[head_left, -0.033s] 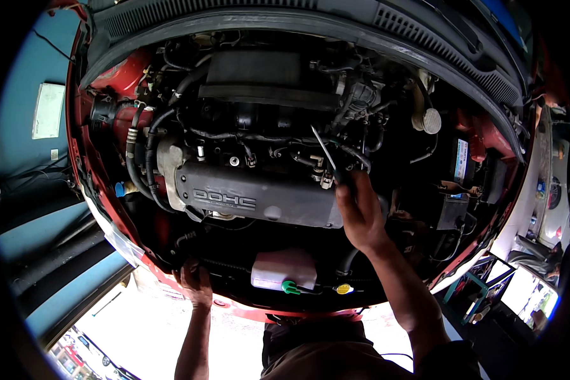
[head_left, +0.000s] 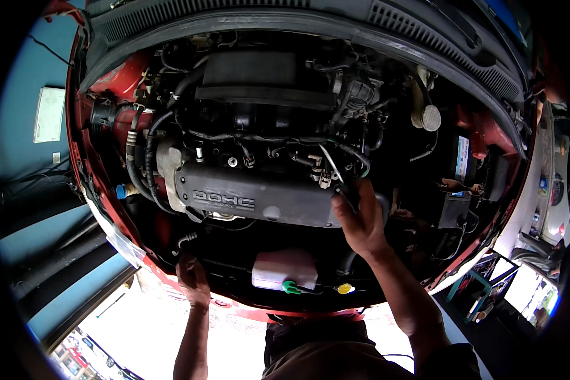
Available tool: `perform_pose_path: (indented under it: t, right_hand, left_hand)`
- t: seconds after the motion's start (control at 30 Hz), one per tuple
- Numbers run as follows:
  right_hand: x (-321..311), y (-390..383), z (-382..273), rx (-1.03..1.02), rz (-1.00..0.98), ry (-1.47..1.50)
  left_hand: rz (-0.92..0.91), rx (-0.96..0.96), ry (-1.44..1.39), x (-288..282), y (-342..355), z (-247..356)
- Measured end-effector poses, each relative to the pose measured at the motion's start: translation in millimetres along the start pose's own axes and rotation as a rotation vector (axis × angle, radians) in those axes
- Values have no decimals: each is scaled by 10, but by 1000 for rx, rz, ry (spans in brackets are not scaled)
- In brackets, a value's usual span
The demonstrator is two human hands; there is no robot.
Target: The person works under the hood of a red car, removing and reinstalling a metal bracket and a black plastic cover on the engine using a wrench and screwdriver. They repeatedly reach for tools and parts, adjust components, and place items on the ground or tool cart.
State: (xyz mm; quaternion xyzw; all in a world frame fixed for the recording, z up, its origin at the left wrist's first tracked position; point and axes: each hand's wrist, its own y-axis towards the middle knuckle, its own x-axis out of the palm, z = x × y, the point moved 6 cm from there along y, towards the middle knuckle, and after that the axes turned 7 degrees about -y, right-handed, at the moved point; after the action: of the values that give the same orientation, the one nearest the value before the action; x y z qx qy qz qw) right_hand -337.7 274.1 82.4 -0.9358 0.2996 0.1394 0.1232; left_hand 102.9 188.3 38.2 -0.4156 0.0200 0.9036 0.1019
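Note:
My right hand (head_left: 361,218) is closed around a screwdriver (head_left: 330,162) with a thin pale shaft. Its handle is mostly hidden in my fingers. The shaft points up and left over the engine, beside a brass-coloured fitting and connectors (head_left: 323,176) behind the right part of the dark engine cover (head_left: 266,201). At the front edge of the engine bay, my left hand (head_left: 193,282) has its fingers curled together. Just beyond them is a small bent hose fitting (head_left: 187,239); shadow hides what the fingers grip.
A pinkish-white reservoir (head_left: 278,269) with a green cap stands between my forearms, with a yellow cap (head_left: 344,289) to its right. The battery (head_left: 462,158) is at the right, and a blue-capped filler neck (head_left: 121,190) at the left. Cables and hoses cross the bay.
The screwdriver's tip has moved down and slightly right, toward me. My left hand's fingers, more spread before, have drawn together at the front edge.

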Motion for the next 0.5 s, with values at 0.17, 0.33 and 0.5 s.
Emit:
perform_pose_path:
  t: [0.17, 0.33, 0.5]
  right_hand:
    - [26, -185, 590, -114, 369, -302]
    - [316, -160, 141, -476, 430, -457]
    - [512, -104, 295, -555, 341, -630]
  left_hand:
    - [-95, 642, -2, 306, 1565, 2121]
    - [-450, 803, 242, 1258, 2449, 2368]
    - [-731, 386, 305, 1791, 2654, 2045]
